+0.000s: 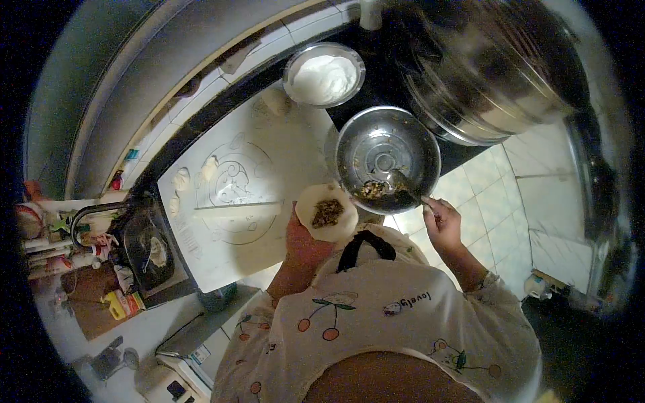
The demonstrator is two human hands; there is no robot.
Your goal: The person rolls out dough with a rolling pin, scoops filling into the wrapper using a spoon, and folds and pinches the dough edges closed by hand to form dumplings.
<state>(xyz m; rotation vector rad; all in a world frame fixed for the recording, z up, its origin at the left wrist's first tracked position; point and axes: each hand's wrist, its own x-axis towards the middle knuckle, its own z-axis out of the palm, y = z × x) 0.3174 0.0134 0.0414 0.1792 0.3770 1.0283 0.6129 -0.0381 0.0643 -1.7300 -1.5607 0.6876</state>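
On my left hand (304, 243) rests a round, flat dough wrapper (342, 232), with a mound of brown chopped filling (328, 213) in its middle. The fingers are mostly hidden under the wrapper. My right hand (442, 221) grips the handle of a spoon (401, 183), whose bowl end reaches into a steel mixing bowl (384, 127). A small heap of chopped filling (371, 189) lies at the near side of that bowl, by the spoon. The wrapper is held just left of the bowl's rim.
A white board (295, 144) bears several dough pieces (210, 168) and a rolling pin (238, 209). Behind it stands a bowl of white flour (326, 77). Large stacked steel steamers (490, 74) rise at the back right. A sink (149, 252) with a black tap (101, 208) lies left.
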